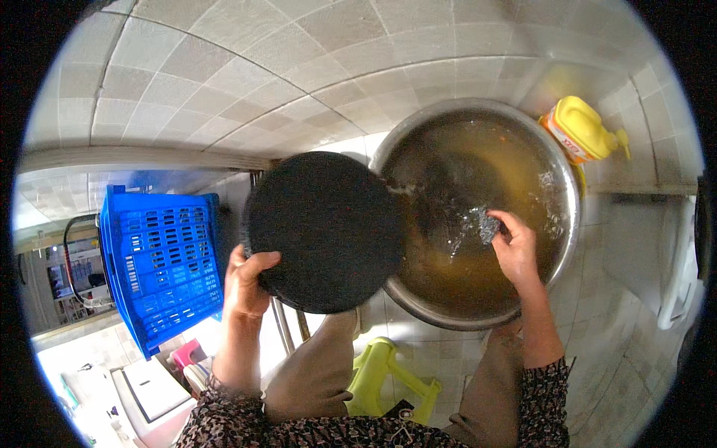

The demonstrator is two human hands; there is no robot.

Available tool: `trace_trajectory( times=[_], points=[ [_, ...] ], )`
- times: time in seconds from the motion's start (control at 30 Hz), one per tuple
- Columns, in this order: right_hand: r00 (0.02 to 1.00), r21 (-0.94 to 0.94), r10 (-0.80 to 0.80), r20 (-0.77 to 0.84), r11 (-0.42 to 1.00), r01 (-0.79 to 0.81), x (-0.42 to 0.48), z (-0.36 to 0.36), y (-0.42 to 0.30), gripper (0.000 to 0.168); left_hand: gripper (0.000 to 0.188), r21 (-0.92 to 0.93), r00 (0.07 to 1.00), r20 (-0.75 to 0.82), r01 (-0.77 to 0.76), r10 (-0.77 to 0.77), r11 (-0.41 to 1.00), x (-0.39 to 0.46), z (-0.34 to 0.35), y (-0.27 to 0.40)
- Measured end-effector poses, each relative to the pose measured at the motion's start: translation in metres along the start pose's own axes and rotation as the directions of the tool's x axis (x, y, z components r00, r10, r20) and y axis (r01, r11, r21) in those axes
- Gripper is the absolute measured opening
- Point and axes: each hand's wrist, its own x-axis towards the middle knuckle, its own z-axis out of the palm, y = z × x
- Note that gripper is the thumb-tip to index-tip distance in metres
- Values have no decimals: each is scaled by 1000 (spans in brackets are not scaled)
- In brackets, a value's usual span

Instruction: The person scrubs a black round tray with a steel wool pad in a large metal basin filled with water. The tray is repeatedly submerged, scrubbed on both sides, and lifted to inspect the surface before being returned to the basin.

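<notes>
A round black pan or lid point(327, 232) is held up by its left edge in my left hand point(249, 280), with the thumb over its dark face. Its right edge overlaps the rim of a large round metal basin point(476, 323) of murky brownish water. Over the water, my right hand point(515, 246) pinches a grey metal scouring pad point(489, 225) between thumb and fingers. The pad is apart from the black piece. What lies under the water cannot be made out.
Behind the basin at the right stands a yellow detergent bottle point(582, 129) by the tiled wall. A blue plastic crate point(162, 269) is at the left. A lime-green plastic stool point(375, 369) stands between my legs. A white box point(151, 386) is at the lower left.
</notes>
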Motion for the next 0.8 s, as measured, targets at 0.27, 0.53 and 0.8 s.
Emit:
trace_trajectory(
  times=[0.27, 0.53, 0.8],
  points=[
    [994, 21, -32, 106, 999, 30, 2, 28, -7, 35, 16, 600, 923, 11, -314, 385, 736, 38, -35, -45],
    [989, 8, 93, 114, 995, -95, 6, 31, -5, 34, 44, 767, 749, 430, -598, 505, 234, 75, -29, -110],
    [988, 0, 59, 144, 998, -59, 3, 40, -1, 35, 55, 755, 678, 616, -653, 401, -57, 106, -42, -171]
  ],
)
